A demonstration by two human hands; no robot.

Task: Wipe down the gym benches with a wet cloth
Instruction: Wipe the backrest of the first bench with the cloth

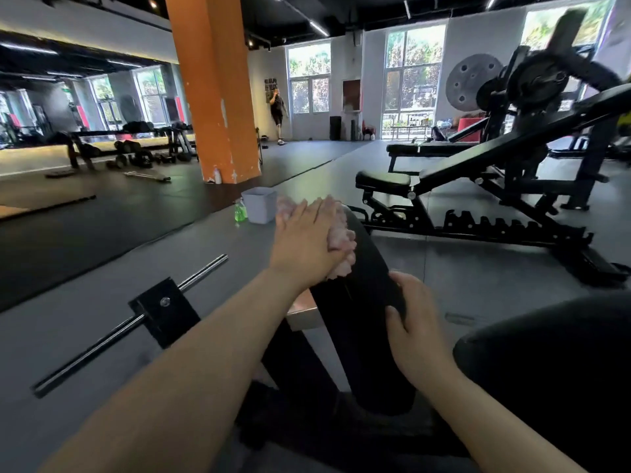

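A black padded bench pad (pixel 362 322) runs away from me in the middle of the head view. A pale pink fluffy cloth (pixel 343 244) lies on its far end. My left hand (pixel 307 237) presses flat on the cloth with straight fingers. My right hand (pixel 415 322) grips the pad's right edge, fingers curled over it. A second black pad (pixel 553 377) sits at the lower right.
A grey bucket (pixel 260 204) and a green spray bottle (pixel 240 211) stand on the floor beyond the pad. A steel bar with a black bracket (pixel 160 310) lies left. An adjustable incline bench (pixel 478 172) stands at right. An orange pillar (pixel 218 90) rises behind; a person (pixel 279 110) stands far off.
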